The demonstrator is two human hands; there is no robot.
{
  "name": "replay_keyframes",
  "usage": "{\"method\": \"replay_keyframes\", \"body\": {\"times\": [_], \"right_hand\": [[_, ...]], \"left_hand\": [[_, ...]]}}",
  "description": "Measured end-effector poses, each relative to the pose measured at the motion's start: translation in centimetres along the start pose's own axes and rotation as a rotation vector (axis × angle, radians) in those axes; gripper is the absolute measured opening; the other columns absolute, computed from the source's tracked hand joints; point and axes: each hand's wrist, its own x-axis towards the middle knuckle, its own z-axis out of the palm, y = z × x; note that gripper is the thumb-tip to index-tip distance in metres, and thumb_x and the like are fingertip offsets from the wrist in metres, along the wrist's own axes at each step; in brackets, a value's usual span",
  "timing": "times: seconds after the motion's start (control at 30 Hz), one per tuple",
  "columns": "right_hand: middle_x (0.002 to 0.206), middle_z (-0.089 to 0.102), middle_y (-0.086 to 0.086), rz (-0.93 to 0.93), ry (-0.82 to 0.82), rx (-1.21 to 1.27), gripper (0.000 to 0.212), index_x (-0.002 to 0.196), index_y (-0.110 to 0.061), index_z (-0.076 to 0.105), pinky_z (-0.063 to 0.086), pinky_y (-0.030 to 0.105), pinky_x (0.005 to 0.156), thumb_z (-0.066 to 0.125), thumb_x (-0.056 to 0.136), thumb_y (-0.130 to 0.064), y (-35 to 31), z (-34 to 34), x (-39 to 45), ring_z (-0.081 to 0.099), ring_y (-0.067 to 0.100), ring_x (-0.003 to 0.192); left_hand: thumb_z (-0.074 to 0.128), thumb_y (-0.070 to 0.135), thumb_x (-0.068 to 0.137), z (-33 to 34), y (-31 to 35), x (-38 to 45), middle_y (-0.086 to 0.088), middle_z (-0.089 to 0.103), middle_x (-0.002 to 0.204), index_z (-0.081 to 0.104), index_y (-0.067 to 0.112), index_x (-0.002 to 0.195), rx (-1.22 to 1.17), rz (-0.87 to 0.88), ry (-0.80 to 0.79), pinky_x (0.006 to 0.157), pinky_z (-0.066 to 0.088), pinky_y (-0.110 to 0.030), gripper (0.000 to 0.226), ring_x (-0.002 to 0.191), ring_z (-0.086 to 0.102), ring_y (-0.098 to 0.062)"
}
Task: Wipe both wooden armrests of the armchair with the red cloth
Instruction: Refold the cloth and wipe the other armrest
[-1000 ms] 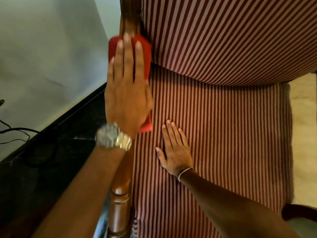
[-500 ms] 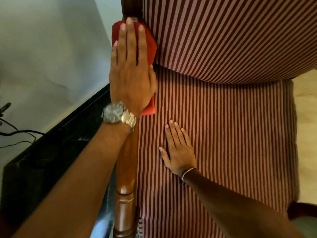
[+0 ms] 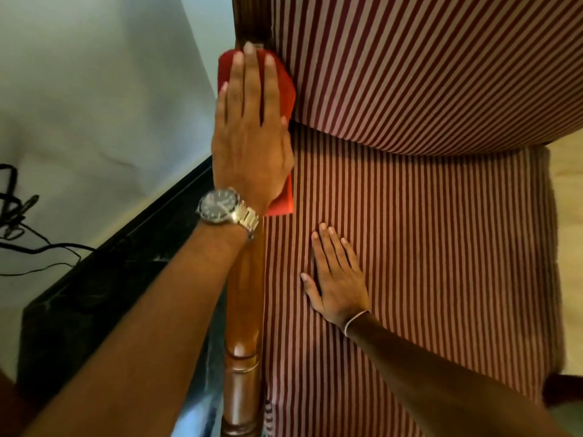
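Observation:
My left hand (image 3: 250,143), with a metal watch on the wrist, lies flat on the red cloth (image 3: 286,86) and presses it onto the far end of the left wooden armrest (image 3: 244,310), right where it meets the striped backrest (image 3: 410,58). The cloth shows around my fingers and under my palm's right edge. My right hand (image 3: 337,279) rests flat and empty on the striped seat (image 3: 441,247), fingers spread, just right of the armrest. A dark wooden piece (image 3: 564,392) at the lower right edge could be the other armrest; most of it is out of view.
A white wall (image 3: 94,89) stands close on the left of the chair, with a black skirting and dark floor (image 3: 110,263) below it. Black cables (image 3: 19,222) hang at the far left. Pale floor (image 3: 568,184) shows to the right of the seat.
My left hand slid the cloth along the armrest away from me toward the backrest, then nearly stopped there. My right hand stayed on the seat.

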Motion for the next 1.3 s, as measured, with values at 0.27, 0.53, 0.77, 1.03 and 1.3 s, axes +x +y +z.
{"method": "replay_keyframes", "body": {"times": [0.27, 0.53, 0.77, 1.03, 1.3], "right_hand": [[0.171, 0.012, 0.009, 0.008, 0.037, 0.021, 0.073, 0.162, -0.013, 0.016, 0.007, 0.040, 0.132, 0.024, 0.103, -0.056, 0.1, 0.7, 0.1, 0.012, 0.023, 0.160], [0.171, 0.018, 0.011, 0.009, 0.019, 0.001, 0.074, 0.162, -0.013, 0.019, 0.015, 0.045, 0.131, 0.024, 0.103, -0.057, 0.2, 0.8, 0.1, 0.013, 0.023, 0.160], [0.172, 0.013, 0.012, -0.003, 0.014, -0.006, 0.077, 0.163, -0.012, 0.015, 0.012, 0.047, 0.132, 0.031, 0.102, -0.055, 0.4, 1.2, 0.0, 0.011, 0.025, 0.161], [0.170, 0.021, 0.015, -0.006, 0.011, -0.017, 0.075, 0.161, -0.008, 0.023, 0.019, 0.049, 0.130, 0.035, 0.101, -0.052, 0.0, 0.2, 0.1, 0.018, 0.027, 0.159], [0.171, 0.018, 0.014, -0.004, 0.032, -0.031, 0.075, 0.161, -0.008, 0.021, 0.013, 0.047, 0.131, 0.030, 0.102, -0.054, -0.3, 0.3, -0.1, 0.014, 0.026, 0.160]], "left_hand": [[0.034, 0.034, 0.104, -0.3, 0.0, -20.6, -0.019, 0.009, 0.170, 0.011, 0.007, 0.162, 0.040, 0.038, -0.093, 0.126, 0.015, -0.050, 0.068, 0.158, 0.010, -0.034], [0.032, 0.033, 0.105, 0.4, -0.3, 0.4, -0.016, 0.008, 0.171, 0.009, 0.011, 0.162, -0.014, 0.022, 0.024, 0.130, 0.007, -0.044, 0.066, 0.159, 0.006, -0.030], [0.030, 0.032, 0.108, 0.0, 0.1, -15.4, -0.016, 0.004, 0.172, 0.007, 0.010, 0.163, -0.009, 0.007, -0.055, 0.129, 0.014, -0.050, 0.064, 0.160, 0.005, -0.030], [0.035, 0.031, 0.105, 0.2, -0.1, -9.2, -0.017, 0.017, 0.170, 0.018, 0.011, 0.161, -0.013, 0.042, -0.007, 0.129, 0.010, -0.045, 0.062, 0.158, 0.014, -0.032], [0.024, 0.035, 0.108, -0.2, 0.0, -12.8, -0.015, 0.008, 0.171, 0.009, 0.011, 0.163, -0.036, -0.023, -0.044, 0.130, 0.011, -0.047, 0.062, 0.160, 0.005, -0.029]]}}
